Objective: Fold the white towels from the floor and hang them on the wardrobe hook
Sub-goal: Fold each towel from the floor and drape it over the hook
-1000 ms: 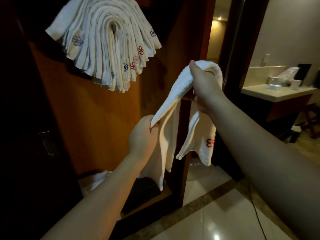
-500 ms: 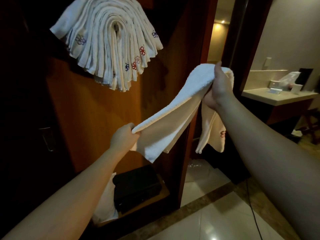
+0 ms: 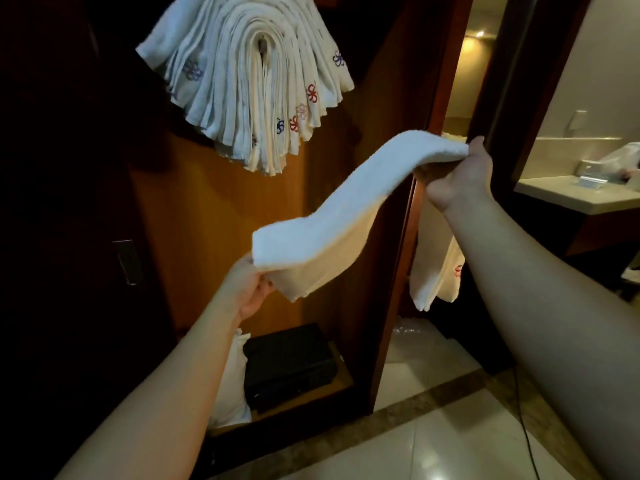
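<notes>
A white towel (image 3: 349, 209) stretches as a folded band between my hands in front of the open wardrobe. My left hand (image 3: 247, 289) grips its lower end at centre left. My right hand (image 3: 460, 178) pinches the upper end at the right, and the rest of the towel hangs down behind my right forearm, showing a red embroidered flower. Above, several folded white towels (image 3: 249, 81) with red and blue flowers hang fanned over the wardrobe hook (image 3: 262, 46), which is mostly hidden by them.
The wooden wardrobe wall (image 3: 207, 220) stands behind the towel. On its bottom shelf sit a black box (image 3: 289, 365) and a white bundle (image 3: 232, 386). A dark door (image 3: 69, 237) is at the left. Glossy tiled floor (image 3: 433, 427) and a counter (image 3: 581, 195) lie to the right.
My hands have pulled apart, drawing the towel from a loose drape into a taut folded band. The left hand went down and left; the right hand turned palm-up further right.
</notes>
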